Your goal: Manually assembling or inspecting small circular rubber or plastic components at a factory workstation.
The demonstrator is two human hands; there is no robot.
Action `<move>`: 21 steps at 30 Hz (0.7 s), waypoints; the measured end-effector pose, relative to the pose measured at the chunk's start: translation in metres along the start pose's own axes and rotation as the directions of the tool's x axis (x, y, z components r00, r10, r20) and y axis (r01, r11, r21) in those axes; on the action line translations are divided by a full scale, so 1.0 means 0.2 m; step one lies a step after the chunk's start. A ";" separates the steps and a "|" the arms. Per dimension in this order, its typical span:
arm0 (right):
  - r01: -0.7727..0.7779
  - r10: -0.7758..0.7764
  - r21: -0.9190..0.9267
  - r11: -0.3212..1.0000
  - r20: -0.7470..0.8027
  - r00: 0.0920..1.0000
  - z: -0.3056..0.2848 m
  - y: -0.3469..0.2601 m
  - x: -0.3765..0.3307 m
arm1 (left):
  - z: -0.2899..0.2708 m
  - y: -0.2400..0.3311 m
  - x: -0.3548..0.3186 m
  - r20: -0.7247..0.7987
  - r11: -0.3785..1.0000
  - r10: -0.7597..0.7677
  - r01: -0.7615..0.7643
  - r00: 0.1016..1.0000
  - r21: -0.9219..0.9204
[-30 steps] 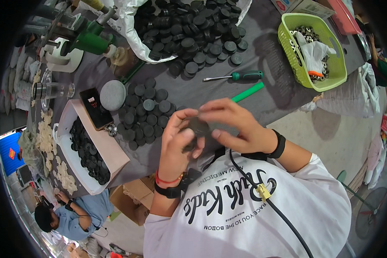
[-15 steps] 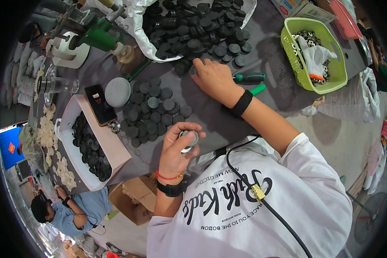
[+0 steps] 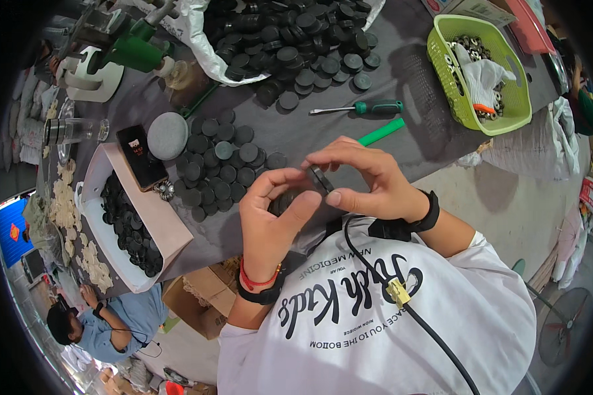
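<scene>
Grey table [image 3: 349,131]; hands w/ black disc [image 3: 320,178].

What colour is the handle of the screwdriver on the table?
Green, on the slim metal-shafted screwdriver, seen best in the head view.

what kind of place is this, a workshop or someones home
Most likely a small hand-assembly workshop. A grey worktable carries a heap of black discs, a green basket of metal parts and a screwdriver. The left hand and right hand hold one disc between them.

Black discs [image 3: 221,161], lime-green basket [image 3: 441,66], green-handled screwdriver [image 3: 375,106], dark grey tablecloth [image 3: 323,135], white tray [image 3: 95,227].
</scene>
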State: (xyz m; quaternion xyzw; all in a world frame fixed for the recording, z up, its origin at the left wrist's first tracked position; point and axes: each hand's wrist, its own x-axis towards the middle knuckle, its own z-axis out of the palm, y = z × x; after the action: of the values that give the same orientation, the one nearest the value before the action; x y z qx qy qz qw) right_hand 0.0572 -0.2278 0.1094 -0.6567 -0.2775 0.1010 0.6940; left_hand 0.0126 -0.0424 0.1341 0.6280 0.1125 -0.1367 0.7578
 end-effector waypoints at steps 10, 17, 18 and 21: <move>-0.013 0.012 0.032 0.999 0.037 0.999 -0.05 -0.03 -0.04 | 0.05 0.06 0.00 0.003 0.999 -0.045 0.045 0.999 0.018; -0.047 0.042 -0.169 0.985 -0.033 0.999 -0.03 0.01 -0.06 | 0.05 0.06 -0.01 -0.035 0.996 0.009 -0.005 0.999 0.092; -0.038 0.034 -0.161 0.986 -0.028 0.999 -0.03 0.01 -0.06 | 0.05 0.07 -0.02 -0.029 0.995 0.006 -0.003 1.000 0.098; -0.014 0.011 -0.152 0.988 -0.026 1.000 -0.02 0.00 -0.06 | 0.05 0.07 -0.02 -0.021 0.995 -0.002 0.004 1.000 0.099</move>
State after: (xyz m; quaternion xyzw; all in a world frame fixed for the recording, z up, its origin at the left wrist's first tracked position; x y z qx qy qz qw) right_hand 0.0498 -0.2372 0.1071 -0.7108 -0.2714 0.0754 0.6445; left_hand 0.0132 -0.0499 0.1502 0.6660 0.1142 -0.1367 0.7244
